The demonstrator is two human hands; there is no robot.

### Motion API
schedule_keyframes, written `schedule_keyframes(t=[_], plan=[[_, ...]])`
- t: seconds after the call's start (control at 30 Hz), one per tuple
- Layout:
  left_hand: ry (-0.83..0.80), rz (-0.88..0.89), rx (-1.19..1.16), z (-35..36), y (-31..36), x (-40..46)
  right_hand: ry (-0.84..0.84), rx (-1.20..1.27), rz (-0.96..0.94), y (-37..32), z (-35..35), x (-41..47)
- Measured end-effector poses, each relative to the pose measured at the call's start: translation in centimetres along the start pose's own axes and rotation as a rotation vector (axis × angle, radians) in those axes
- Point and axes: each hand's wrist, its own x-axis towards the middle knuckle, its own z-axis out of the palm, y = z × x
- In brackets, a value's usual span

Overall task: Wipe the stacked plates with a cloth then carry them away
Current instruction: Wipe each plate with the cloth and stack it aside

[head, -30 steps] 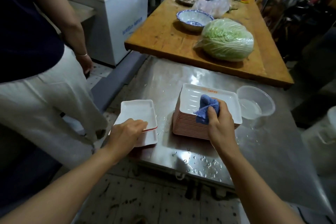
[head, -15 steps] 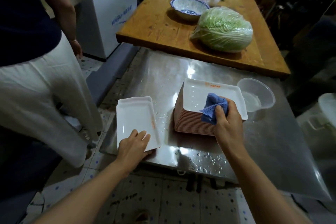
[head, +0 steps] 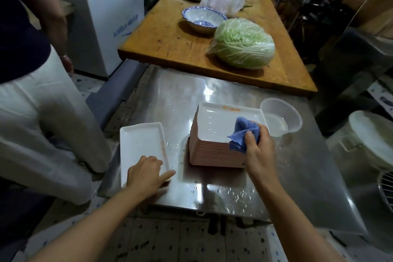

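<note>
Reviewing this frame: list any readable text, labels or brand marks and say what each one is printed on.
No text here can be read.
Blue lettering on the white chest freezer: too blurred to read.
Orange mark on the top plate of the stack: too small to read.
Orange strip on the single white plate: illegible.

I see glossy white plates (head: pixel 223 121) on a wet, shiny steel table (head: pixel 176 95), fuzzy blue cloth (head: pixel 243 134) atop them, matt wood board (head: pixel 170 34) behind.
</note>
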Motion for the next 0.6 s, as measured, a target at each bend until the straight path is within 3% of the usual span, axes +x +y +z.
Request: schedule_keyframes(t=[0.13, 0.2, 0.4, 0.6], plan=[[0.188, -0.161, -0.544, -4.8, 5.4, 3.1, 0.013, -0.005, -0.002, 0.2, -1.1, 1.3], [0.234, -0.178, -0.689, -6.8, 7.9, 5.0, 0.022, 0.006, 0.011, 0.4, -1.8, 2.0], [0.179, -0.276, -0.564, -7.8, 10.7, 8.0, 0.059, 0.042, 0.048, 2.0, -4.5, 3.7], [0.220, -0.248, -0.531, -7.9, 11.0, 8.1, 0.027, -0.022, 0.006, 2.2, -4.6, 4.1]])
